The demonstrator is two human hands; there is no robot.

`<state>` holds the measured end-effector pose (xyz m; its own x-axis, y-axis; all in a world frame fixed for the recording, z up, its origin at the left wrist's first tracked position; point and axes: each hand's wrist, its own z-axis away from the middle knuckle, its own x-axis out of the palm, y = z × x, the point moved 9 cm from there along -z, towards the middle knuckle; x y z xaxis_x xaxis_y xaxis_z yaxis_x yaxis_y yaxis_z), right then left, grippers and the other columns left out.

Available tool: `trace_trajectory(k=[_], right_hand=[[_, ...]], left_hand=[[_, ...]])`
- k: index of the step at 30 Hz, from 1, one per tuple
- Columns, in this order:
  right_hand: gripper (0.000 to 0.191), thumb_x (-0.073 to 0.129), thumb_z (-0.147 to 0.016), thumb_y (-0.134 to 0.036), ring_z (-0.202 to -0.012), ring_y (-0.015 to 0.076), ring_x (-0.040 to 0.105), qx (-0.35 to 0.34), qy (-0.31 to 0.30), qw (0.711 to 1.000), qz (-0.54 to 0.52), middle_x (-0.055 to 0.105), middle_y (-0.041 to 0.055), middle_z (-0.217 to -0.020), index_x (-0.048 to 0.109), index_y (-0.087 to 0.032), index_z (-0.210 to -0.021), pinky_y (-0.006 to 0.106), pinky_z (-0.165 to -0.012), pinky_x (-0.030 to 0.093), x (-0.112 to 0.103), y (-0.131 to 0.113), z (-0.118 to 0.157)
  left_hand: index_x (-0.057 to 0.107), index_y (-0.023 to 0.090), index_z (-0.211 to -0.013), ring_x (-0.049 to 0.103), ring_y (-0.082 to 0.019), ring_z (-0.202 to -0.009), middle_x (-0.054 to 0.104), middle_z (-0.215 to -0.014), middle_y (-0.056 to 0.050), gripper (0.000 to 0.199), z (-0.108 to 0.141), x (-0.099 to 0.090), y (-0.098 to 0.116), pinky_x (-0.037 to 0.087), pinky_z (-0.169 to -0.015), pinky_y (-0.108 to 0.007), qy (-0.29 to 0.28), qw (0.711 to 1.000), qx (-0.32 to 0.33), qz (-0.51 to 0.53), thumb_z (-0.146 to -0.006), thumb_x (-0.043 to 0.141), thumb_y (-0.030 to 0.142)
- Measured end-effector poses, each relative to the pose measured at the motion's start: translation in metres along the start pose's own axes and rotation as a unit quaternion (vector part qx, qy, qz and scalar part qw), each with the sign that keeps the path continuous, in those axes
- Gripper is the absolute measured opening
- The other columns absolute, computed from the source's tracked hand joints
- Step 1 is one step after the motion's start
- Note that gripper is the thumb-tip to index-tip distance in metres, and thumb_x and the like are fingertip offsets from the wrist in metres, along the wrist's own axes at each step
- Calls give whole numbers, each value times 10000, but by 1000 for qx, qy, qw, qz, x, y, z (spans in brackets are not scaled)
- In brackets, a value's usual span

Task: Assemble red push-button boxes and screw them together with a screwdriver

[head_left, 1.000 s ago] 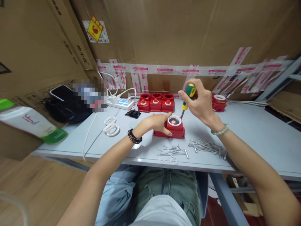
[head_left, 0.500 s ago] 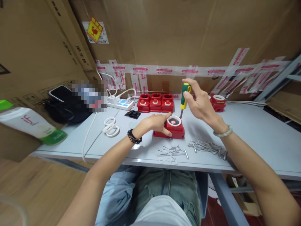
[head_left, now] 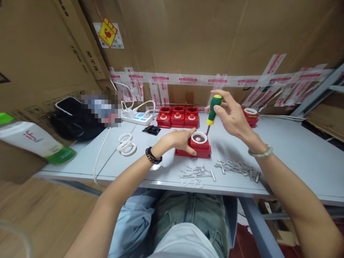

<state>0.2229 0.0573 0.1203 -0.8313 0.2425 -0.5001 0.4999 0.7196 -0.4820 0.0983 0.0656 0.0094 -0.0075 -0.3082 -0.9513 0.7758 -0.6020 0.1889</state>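
My left hand [head_left: 184,139] rests on the left side of a red box-shaped housing [head_left: 203,152], thumb and fingers gripping it against the table. A white ring [head_left: 199,142] surrounds the dark round top of this housing. My right hand [head_left: 230,114] is closed around the green and yellow handle of a screwdriver [head_left: 213,111]. Its shaft slants down to the housing's back right corner, where the tip is too small to make out. Short screws [head_left: 195,172] lie scattered in front of the housing, and longer metal pins [head_left: 238,169] are heaped to their right.
Behind stand red housings with buttons [head_left: 177,117] and another red housing [head_left: 250,117] at right. Loose white rings [head_left: 128,149], a small black packet [head_left: 151,130], a power strip [head_left: 138,118], a phone [head_left: 69,106] and a tube [head_left: 37,141] are at left. Cardboard [head_left: 201,36] walls the back.
The screwdriver handle has tilted to the right, and my right hand has shifted slightly right with its grip changed. My left hand and the housing stay in place.
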Motion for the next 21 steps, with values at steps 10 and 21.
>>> trace_trajectory(k=[10, 21], right_hand=[[494, 588, -885, -472, -619, 162, 574, -38, 108, 984, 135, 657, 21, -874, 484, -289, -1332, 371, -642, 544, -5, -2, 10], [438, 527, -919, -339, -775, 191, 661, -21, -16, 999, 40, 651, 38, -1004, 484, -296, -1352, 398, -710, 581, -8, 0, 2]], left_hand=[[171, 164, -1541, 485, -360, -1336, 437, -1514, -169, 1091, 2, -5, 3, 410, -1058, -417, 10, 1000, -19, 7, -708, 715, 612], [173, 218, -1541, 499, -356, -1327, 430, -1526, -143, 1097, 1, -2, -3, 426, -1043, -406, 8, 999, -26, 17, -685, 718, 634]])
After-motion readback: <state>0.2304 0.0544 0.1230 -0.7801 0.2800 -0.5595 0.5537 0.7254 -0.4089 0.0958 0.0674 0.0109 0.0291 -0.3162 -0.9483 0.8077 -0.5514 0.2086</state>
